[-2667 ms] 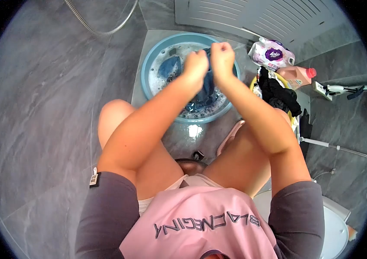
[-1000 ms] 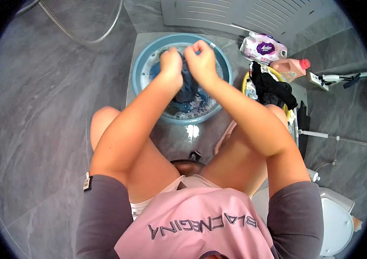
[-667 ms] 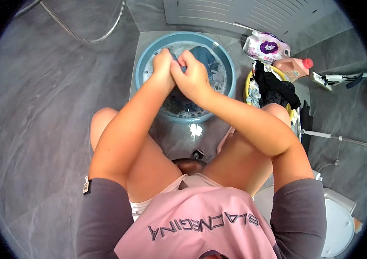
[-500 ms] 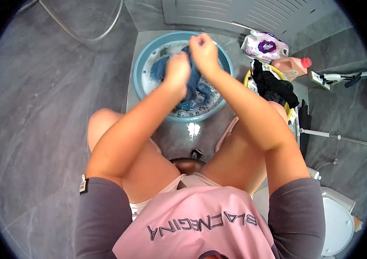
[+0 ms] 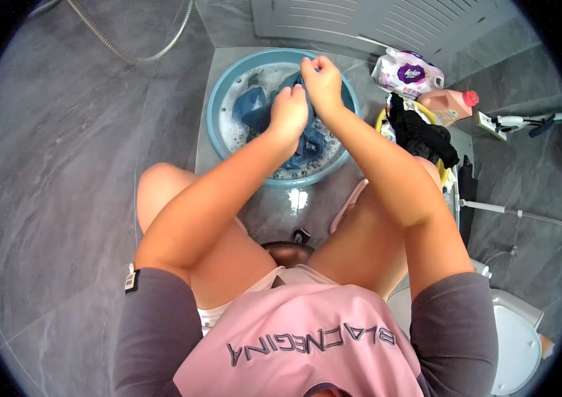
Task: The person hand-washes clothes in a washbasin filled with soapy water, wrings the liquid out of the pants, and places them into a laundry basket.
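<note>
A blue garment [image 5: 252,108], denim-like and wet, lies bunched in sudsy water inside a round blue basin [image 5: 213,119]. Above the basin, my left hand [image 5: 289,116] is closed around a part of the garment. Just beyond it to the right, my right hand [image 5: 323,85] also has its fingers curled in on the cloth. The two hands are close together, and the cloth between them is mostly hidden by my fingers. More of the garment sits in the foam below my left hand.
Right of the basin, a yellow basket [image 5: 379,122] holds dark and light clothes, with a black garment [image 5: 420,135] on top. Behind it stand a white and purple package [image 5: 410,71] and a pink jug with a red cap [image 5: 445,104]. A toilet [image 5: 518,337] is at lower right.
My left hand has moved right and slightly away from me, closer to my right hand. My right hand has shifted a little to the right. Both stay closed.
</note>
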Available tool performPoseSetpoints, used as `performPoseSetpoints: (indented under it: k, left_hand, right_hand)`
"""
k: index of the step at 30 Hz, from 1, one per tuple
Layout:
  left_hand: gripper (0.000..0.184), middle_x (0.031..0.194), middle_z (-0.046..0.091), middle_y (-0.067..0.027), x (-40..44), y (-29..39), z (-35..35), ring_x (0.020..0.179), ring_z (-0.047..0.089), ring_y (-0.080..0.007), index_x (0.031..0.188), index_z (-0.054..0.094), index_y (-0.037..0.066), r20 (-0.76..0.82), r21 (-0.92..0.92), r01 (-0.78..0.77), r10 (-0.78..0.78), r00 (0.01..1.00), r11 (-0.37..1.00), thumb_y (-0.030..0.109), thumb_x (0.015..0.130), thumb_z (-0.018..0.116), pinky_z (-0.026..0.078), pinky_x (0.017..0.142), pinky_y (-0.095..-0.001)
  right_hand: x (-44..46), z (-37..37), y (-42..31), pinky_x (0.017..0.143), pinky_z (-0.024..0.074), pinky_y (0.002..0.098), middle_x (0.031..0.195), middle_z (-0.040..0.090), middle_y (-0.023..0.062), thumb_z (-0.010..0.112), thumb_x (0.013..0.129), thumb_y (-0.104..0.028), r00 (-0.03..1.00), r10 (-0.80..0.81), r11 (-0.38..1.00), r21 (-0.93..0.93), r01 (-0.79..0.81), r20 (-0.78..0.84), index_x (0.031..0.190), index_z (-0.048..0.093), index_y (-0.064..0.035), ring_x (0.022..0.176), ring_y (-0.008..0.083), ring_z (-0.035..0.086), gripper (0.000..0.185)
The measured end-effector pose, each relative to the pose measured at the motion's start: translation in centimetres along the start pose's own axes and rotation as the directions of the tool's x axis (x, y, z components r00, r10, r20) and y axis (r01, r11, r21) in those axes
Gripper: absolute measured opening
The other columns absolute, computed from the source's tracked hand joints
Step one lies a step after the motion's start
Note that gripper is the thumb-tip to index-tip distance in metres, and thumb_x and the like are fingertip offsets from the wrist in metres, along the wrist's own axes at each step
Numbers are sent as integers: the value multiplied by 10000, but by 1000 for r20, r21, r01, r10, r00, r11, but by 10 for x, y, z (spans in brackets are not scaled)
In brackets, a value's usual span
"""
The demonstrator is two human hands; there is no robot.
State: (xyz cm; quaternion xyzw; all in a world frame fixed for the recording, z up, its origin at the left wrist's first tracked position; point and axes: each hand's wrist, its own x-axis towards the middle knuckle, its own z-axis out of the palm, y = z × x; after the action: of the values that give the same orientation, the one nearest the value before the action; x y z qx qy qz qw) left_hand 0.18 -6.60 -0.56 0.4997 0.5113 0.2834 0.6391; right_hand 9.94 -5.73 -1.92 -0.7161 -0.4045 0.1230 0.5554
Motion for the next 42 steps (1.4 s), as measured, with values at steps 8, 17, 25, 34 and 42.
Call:
performPoseSetpoints:
  k: [8,17,25,34,42]
  left_hand:
    - [293,815,540,-113,41,26,-40,786,540,-208,882,516,-5,-112,-299,110,-149,982,948,258,890,387,430,698,-402]
    - [326,949,579,-143,51,2,-11,845,513,-197,977,551,-45,-27,-94,-98,95,995,991,240,890,419,399,762,-370]
    - [330,908,586,-147,32,-4,8,889,524,-201,960,549,-28,4,141,-135,136,991,981,244,912,367,401,764,-349]
    - [289,849,560,-111,45,29,-27,765,496,-168,889,552,-14,-34,-242,79,-90,995,967,239,881,414,400,702,-356]
    - [311,826,561,-78,21,2,15,745,474,-152,898,567,-15,6,-14,-117,117,993,993,235,903,383,385,676,-321]
  right_hand:
    - [-56,5,-47,564,445,410,672,570,223,596,774,-214,968,-190,981,83,178,165,715,533,-12,632,383,579,220]
    - [-14,12,-9,583,443,414,659,583,212,555,792,-282,998,66,998,13,-66,-22,685,532,-5,629,362,581,298]
    - [5,-1,11,529,417,382,572,555,180,570,799,-256,991,14,1000,7,-13,-130,641,525,-6,517,263,524,300]
    - [-42,-1,-36,570,436,387,641,565,207,539,824,-249,989,-84,993,88,73,124,700,540,-2,586,307,562,276]
    - [15,0,10,561,433,406,590,555,201,538,820,-271,991,100,995,3,-100,-84,642,521,7,548,321,550,330]
